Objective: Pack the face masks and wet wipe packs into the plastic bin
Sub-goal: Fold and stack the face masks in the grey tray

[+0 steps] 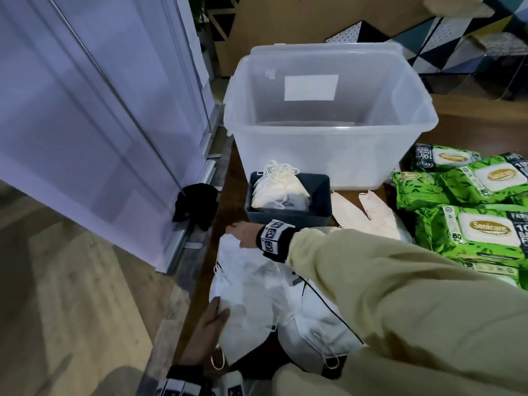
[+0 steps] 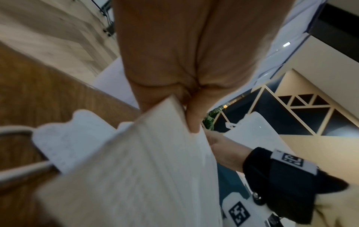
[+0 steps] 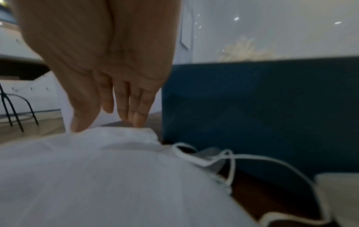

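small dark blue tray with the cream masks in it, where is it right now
In the head view the small dark blue tray sits mid-table against the front wall of the clear plastic bin, just beyond the right hand, with green wet wipe packs to its right.

A dark wooden counter stands by a pale lilac glossy wall panel to its left, with light wood-look flooring below. A black cloth lies crumpled at the panel's foot beside the counter. Beyond the counter, a wall of coloured triangles and tan wooden latticework.
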`<state>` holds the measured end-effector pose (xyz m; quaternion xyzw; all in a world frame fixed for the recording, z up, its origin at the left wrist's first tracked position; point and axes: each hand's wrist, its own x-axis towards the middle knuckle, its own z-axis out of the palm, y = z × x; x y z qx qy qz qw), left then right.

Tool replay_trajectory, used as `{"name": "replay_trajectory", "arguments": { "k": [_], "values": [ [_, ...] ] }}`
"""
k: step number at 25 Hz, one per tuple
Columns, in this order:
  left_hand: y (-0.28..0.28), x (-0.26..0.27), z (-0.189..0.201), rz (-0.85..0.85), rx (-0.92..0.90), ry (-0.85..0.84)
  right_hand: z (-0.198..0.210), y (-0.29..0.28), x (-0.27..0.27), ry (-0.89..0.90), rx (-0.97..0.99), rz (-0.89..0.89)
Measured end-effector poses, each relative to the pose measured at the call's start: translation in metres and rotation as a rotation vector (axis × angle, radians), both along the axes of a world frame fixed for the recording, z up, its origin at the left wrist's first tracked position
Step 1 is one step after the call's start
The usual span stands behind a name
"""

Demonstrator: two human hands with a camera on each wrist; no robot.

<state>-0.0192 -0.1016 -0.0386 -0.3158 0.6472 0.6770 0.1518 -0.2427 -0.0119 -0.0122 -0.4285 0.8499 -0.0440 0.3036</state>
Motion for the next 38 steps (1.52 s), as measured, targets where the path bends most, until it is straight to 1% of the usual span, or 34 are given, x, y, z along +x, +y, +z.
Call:
{"name": "replay_trajectory", "arguments": {
  "k": [2,3,6,7,8,9,10,12,13,14,16,19,20,22,23,24,26,29,31,33,34,36,38],
  "values": [
    [-0.011,0.009,0.003,0.047,-0.025,0.033,-0.014,-0.016,-0.007,0.057,0.110,0.059],
    [-0.020,0.013,-0.003,0.076,-0.027,0.058,-0.018,-0.021,-0.010,0.095,0.135,0.077],
    [-0.038,0.018,-0.009,0.191,-0.073,0.047,-0.020,-0.023,-0.014,0.245,0.158,0.150],
    [-0.042,0.019,-0.014,0.220,-0.055,0.080,-0.018,-0.022,-0.013,0.283,0.170,0.172],
    [-0.040,0.017,-0.007,0.272,-0.020,0.084,-0.018,-0.021,-0.013,0.313,0.191,0.185],
    [-0.041,0.015,-0.008,0.295,0.009,0.111,-0.019,-0.020,-0.011,0.330,0.203,0.182],
    [-0.036,0.010,-0.001,0.319,0.049,0.118,-0.019,-0.018,-0.010,0.352,0.215,0.187],
    [-0.023,0.001,0.014,0.333,0.144,0.144,-0.020,-0.015,-0.007,0.381,0.234,0.178],
    [-0.017,-0.001,0.017,0.328,0.163,0.152,-0.020,-0.014,-0.007,0.422,0.259,0.217],
    [-0.012,-0.003,0.019,0.348,0.173,0.151,-0.021,-0.013,-0.008,0.431,0.229,0.224],
    [-0.006,-0.006,0.022,0.399,0.158,0.154,-0.018,-0.013,-0.008,0.373,0.183,0.227],
    [-0.008,-0.005,0.018,0.445,0.130,0.197,-0.007,-0.012,-0.008,0.369,0.264,0.253],
    [-0.010,-0.004,0.017,0.464,0.108,0.199,-0.002,-0.012,-0.009,0.341,0.289,0.272],
    [-0.012,0.001,0.013,0.472,0.071,0.220,0.011,-0.008,-0.011,0.233,0.253,0.300],
    [-0.012,0.003,0.015,0.481,0.060,0.225,0.020,-0.003,-0.013,0.142,0.179,0.239],
    [-0.011,0.005,0.019,0.464,0.031,0.251,0.029,0.005,-0.015,0.074,0.064,0.165],
    [-0.013,0.007,0.019,0.478,0.068,0.263,0.048,0.028,-0.016,0.017,-0.127,0.058],
    [-0.006,0.002,0.027,0.432,0.078,0.267,0.074,0.070,-0.019,0.023,-0.253,-0.054],
    [-0.001,-0.006,0.032,0.395,0.029,0.281,0.087,0.099,-0.022,0.029,-0.368,-0.140],
    [0.004,-0.013,0.040,0.363,0.008,0.308,0.099,0.128,-0.022,0.021,-0.460,-0.185],
    [0.008,-0.018,0.045,0.340,-0.011,0.320,0.105,0.140,-0.020,-0.016,-0.478,-0.194],
    [0.017,-0.026,0.053,0.277,-0.044,0.346,0.120,0.156,-0.008,-0.184,-0.517,-0.203],
    [0.033,-0.034,0.062,0.200,-0.084,0.360,0.130,0.158,0.012,-0.416,-0.591,-0.251]
  ]
}}
